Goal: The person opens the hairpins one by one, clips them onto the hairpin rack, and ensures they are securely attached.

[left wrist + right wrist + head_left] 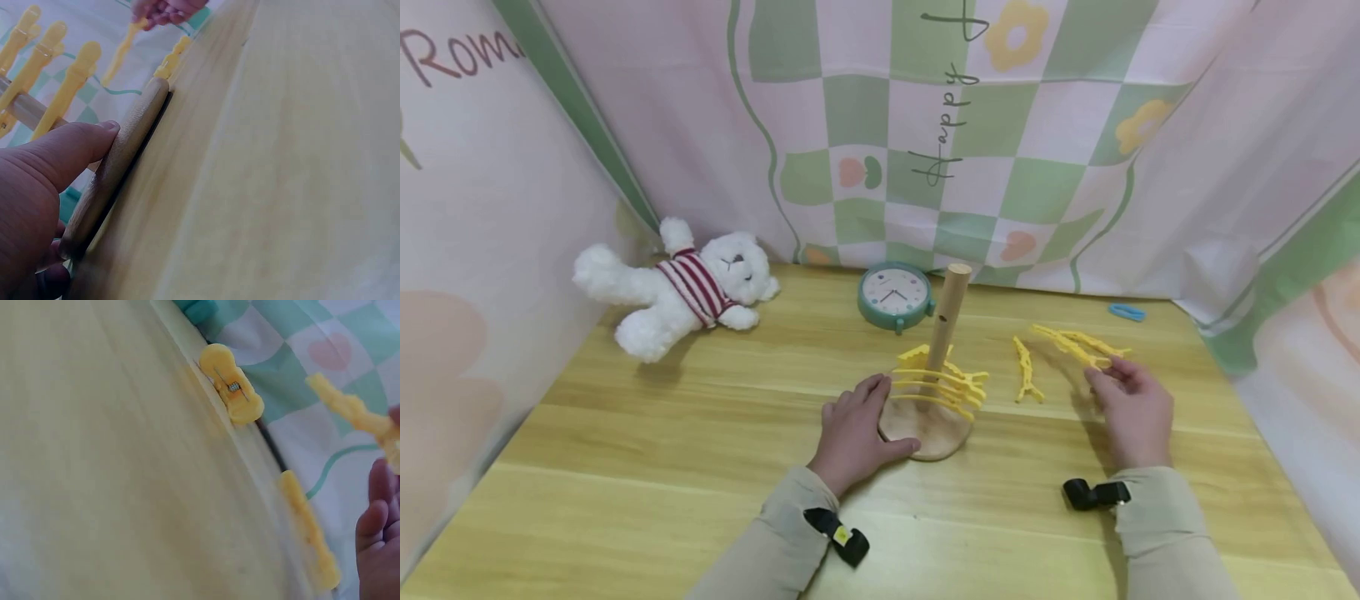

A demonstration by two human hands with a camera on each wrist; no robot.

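Note:
A wooden stand has a round base [925, 437] and an upright post [951, 304]. Several yellow plastic clips [943, 383] are stacked around the lower post. My left hand [857, 433] grips the base by its left side, the thumb on the near rim, as the left wrist view also shows. Off to the right, my right hand [1135, 412] pinches one end of a yellow clip [1067, 343] held above the table. Near it on the table lie another yellow clip [1026, 371] and a yellow clip with a small metal spring showing [232, 387].
A teal round clock [895, 296] lies behind the stand. At the back left is a white teddy bear [688, 287] in a striped sweater. A small blue clip-like object [1127, 312] lies at the back right. A patterned curtain [962, 150] hangs along the table's back edge.

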